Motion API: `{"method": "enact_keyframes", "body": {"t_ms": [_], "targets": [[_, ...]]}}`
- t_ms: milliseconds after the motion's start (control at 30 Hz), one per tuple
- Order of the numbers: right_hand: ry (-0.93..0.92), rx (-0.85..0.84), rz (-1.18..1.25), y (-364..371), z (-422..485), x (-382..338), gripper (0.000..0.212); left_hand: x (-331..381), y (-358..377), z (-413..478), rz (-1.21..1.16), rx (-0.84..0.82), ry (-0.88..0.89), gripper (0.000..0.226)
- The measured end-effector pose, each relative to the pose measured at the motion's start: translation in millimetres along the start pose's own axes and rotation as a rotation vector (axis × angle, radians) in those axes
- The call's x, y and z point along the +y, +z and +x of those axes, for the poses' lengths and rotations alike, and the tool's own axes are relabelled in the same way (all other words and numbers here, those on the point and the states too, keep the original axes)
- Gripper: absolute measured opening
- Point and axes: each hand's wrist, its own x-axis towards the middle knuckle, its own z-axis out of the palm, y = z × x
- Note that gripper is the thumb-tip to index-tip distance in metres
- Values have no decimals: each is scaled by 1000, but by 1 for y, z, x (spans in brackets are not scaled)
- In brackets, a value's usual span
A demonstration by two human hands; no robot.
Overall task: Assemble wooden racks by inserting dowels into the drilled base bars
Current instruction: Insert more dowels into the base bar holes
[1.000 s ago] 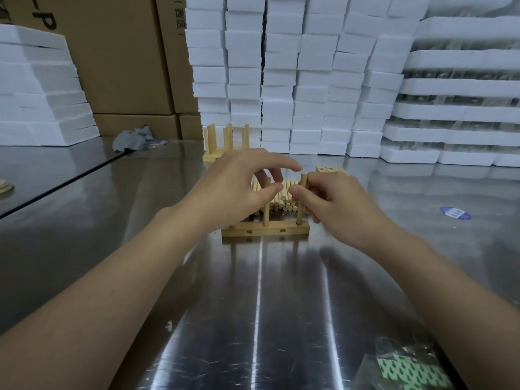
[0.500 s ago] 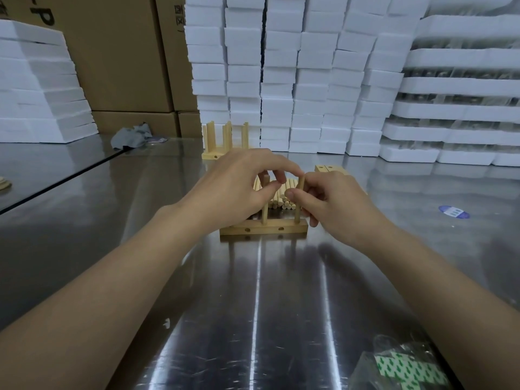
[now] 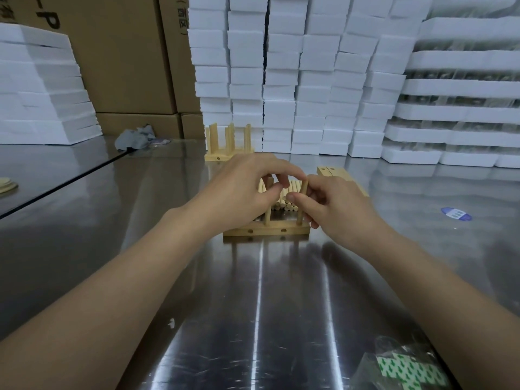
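Surface is a scratched, shiny steel table [image 3: 253, 305]. All positions are given from the base bar [image 3: 266, 231], which lies flat at mid-table with its side holes facing me.

Room, left to right:
- Wooden disc [image 3: 7, 185] at the table edge, far left of the base bar.
- Foam slab stack [image 3: 42, 88] behind-left.
- Cardboard boxes [image 3: 123, 52] behind-left, with a grey rag [image 3: 135, 137] at their foot.
- Finished rack [image 3: 228, 144] upright behind the base bar.
- Wall of white foam blocks [image 3: 295, 74] straight behind.
- Spare bars [image 3: 337, 174] just behind-right.
- Blue sticker [image 3: 455, 213] on the steel, well right.

Containers:
- Foam trays [image 3: 464, 88] are stacked behind-right. There is something dark between the layers, and I can't tell what.
- Clear plastic bag [image 3: 405, 367] in front-right, holding green-and-white pieces.

Task parts:
- Loose dowels [image 3: 287, 197] are piled just behind the base bar.
- Two dowels stand upright in it.

Hands:
- Left hand [image 3: 242, 192] has its fingers curled, with thumb and forefinger pinching the top of the left dowel [image 3: 267, 218].
- Right hand [image 3: 334, 204] pinches the right dowel [image 3: 304, 186] near its top, other fingers curled beside it.
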Motion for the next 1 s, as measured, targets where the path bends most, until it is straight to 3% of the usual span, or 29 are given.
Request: {"method": "enact_keyframes", "body": {"t_ms": [267,467,567,833,933,1000], "targets": [[20,17,-52,1,0,3,41,4,-18,0,-129,79,-85,33],[44,-211,-184,-5,-5,10,30,-25,-50,3,-451,549,-307,21],[41,-309,-189,-10,-5,12,23,-48,-48,-1,-515,674,-478,25],[-18,-325,-114,-19,-8,4,25,-96,-28,-10,-503,664,-656,30],[-58,-244,-38,-19,-12,-7,33,-110,-21,-12,-500,663,-715,30],[-25,-140,62,-23,-10,-18,27,-117,-17,-14,-506,671,-770,32]]}}
